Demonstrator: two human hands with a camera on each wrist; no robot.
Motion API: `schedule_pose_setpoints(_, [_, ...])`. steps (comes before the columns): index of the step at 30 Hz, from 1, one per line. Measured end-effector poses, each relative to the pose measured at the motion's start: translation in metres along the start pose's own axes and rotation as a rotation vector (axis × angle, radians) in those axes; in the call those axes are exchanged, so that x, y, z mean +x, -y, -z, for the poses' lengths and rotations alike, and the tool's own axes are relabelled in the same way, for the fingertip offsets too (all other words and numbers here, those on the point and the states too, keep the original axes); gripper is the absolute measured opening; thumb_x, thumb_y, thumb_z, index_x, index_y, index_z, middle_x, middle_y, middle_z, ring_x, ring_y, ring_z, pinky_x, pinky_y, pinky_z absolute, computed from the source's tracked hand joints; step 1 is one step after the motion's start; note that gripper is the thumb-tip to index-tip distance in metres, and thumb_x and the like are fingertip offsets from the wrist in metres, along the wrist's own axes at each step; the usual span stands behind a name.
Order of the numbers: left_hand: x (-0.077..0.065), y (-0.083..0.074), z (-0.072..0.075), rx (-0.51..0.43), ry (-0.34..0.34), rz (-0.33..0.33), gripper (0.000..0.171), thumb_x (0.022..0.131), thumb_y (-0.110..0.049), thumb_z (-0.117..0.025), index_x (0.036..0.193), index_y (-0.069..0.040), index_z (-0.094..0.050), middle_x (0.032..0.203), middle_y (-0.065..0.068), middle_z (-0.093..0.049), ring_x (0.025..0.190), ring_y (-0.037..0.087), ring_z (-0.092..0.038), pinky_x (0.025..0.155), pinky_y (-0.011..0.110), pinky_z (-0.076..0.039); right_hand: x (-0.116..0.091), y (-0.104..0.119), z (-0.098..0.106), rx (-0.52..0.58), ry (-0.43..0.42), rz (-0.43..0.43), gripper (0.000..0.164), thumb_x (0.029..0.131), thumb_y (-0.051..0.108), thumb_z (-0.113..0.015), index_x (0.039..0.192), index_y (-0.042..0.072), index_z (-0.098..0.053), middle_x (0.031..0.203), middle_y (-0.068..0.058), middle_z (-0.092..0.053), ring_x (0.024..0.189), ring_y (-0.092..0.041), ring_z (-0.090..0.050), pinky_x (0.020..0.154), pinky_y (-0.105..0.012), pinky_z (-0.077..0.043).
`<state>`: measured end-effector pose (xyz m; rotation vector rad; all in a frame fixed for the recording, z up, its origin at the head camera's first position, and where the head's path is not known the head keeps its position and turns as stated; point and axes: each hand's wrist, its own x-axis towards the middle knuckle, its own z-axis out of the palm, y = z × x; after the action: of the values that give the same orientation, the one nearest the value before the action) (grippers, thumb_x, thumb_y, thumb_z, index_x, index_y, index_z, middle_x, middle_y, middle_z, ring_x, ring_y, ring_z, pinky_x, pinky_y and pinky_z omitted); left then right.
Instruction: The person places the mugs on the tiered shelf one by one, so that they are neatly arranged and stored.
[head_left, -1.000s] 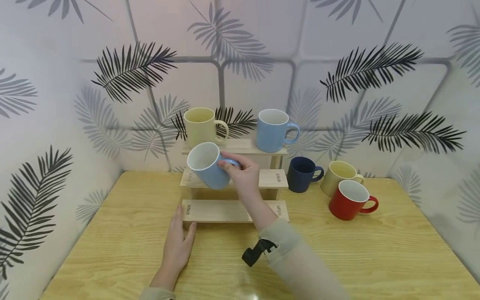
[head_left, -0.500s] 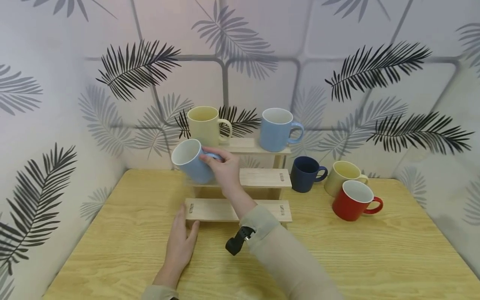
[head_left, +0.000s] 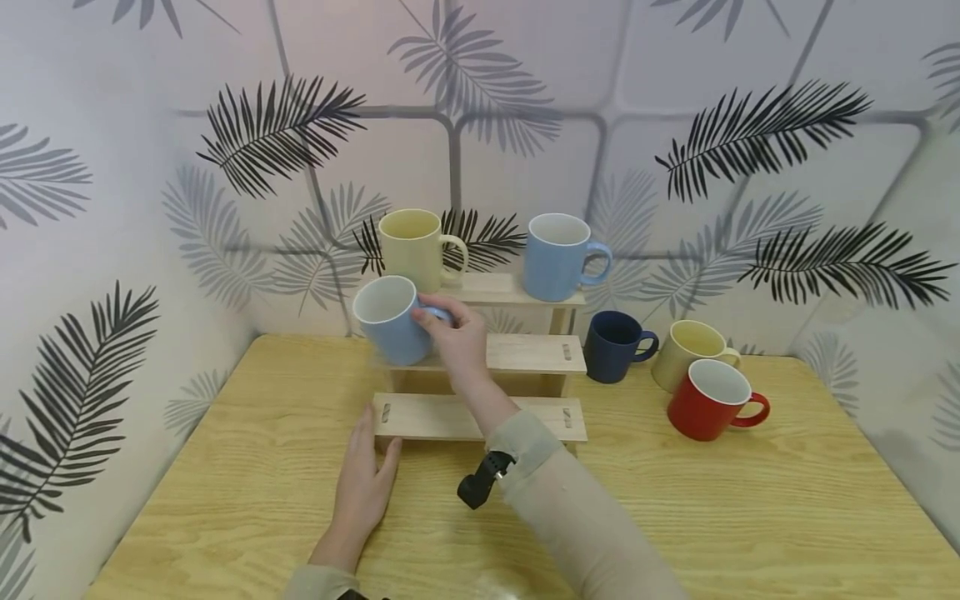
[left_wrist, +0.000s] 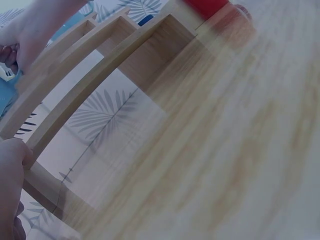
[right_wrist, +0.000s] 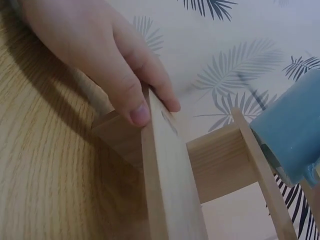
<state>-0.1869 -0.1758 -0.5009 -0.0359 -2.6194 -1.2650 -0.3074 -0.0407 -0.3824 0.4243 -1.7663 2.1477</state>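
Note:
My right hand (head_left: pixel 459 337) pinches the handle of a light blue mug (head_left: pixel 401 333) with a white inside. The mug is slightly tilted at the left end of the middle tier of a stepped wooden rack (head_left: pixel 536 354). In the right wrist view the light blue mug's base is close to the shelf board; full contact cannot be told. My left hand (head_left: pixel 362 483) rests against the left end of the rack's lowest tier, its fingers fairly straight along the side and its thumb at the front edge. The right wrist view shows the left thumb (right_wrist: pixel 137 114) touching the board's corner.
On the top tier stand a pale yellow mug (head_left: pixel 412 254) and another light blue mug (head_left: pixel 553 267). Right of the rack, on the wooden table (head_left: pixel 675 517), are a navy mug (head_left: pixel 611 350), a second yellow mug (head_left: pixel 671 367) and a red mug (head_left: pixel 705 408). A leaf-patterned wall (head_left: pixel 510 75) stands behind.
My right hand has carried the light blue mug left and slightly down to the middle tier's left end, tilting it more upright. The left hand stays at the rack.

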Motion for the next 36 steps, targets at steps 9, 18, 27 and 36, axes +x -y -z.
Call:
schedule_pose_setpoints(9, [0.000, 0.000, 0.000, 0.010, -0.012, -0.007, 0.069, 0.103, -0.038, -0.040, 0.152, -0.001, -0.009, 0.156, 0.020, -0.015, 0.142, 0.033, -0.015, 0.113, 0.050, -0.018, -0.002, -0.008, 0.011, 0.106, -0.040, -0.035, 0.026, 0.079, 0.000, -0.075, 0.103, -0.007, -0.068, 0.103, -0.012, -0.069, 0.090, -0.009, -0.061, 0.079, -0.023, -0.050])
schedule_pose_setpoints(18, [0.000, -0.002, 0.001, -0.002, -0.002, 0.002, 0.069, 0.102, -0.037, -0.040, 0.153, -0.003, -0.008, 0.157, 0.017, -0.014, 0.143, 0.030, -0.014, 0.113, 0.048, -0.018, -0.006, -0.014, 0.017, 0.186, -0.012, -0.035, 0.022, 0.083, -0.001, -0.071, 0.105, -0.004, -0.067, 0.105, -0.008, -0.065, 0.091, -0.011, -0.060, 0.081, -0.023, -0.050])
schedule_pose_setpoints(27, [0.000, -0.002, 0.001, -0.003, -0.008, -0.006, 0.069, 0.102, -0.038, -0.040, 0.153, -0.003, -0.008, 0.157, 0.017, -0.014, 0.143, 0.031, -0.014, 0.113, 0.049, -0.019, -0.008, 0.001, 0.029, -0.032, 0.093, -0.121, 0.031, 0.088, 0.012, -0.069, 0.118, 0.003, -0.066, 0.115, -0.006, -0.062, 0.105, -0.017, -0.058, 0.092, -0.032, -0.047])
schedule_pose_setpoints(36, [-0.001, -0.001, 0.001, -0.009, -0.007, -0.001, 0.069, 0.102, -0.037, -0.041, 0.153, -0.003, -0.008, 0.156, 0.018, -0.014, 0.143, 0.033, -0.014, 0.112, 0.051, -0.019, -0.009, 0.017, 0.057, -0.246, 0.247, -0.148, 0.041, 0.090, 0.026, -0.069, 0.128, 0.016, -0.061, 0.128, 0.001, -0.057, 0.120, -0.016, -0.050, 0.103, -0.033, -0.039])
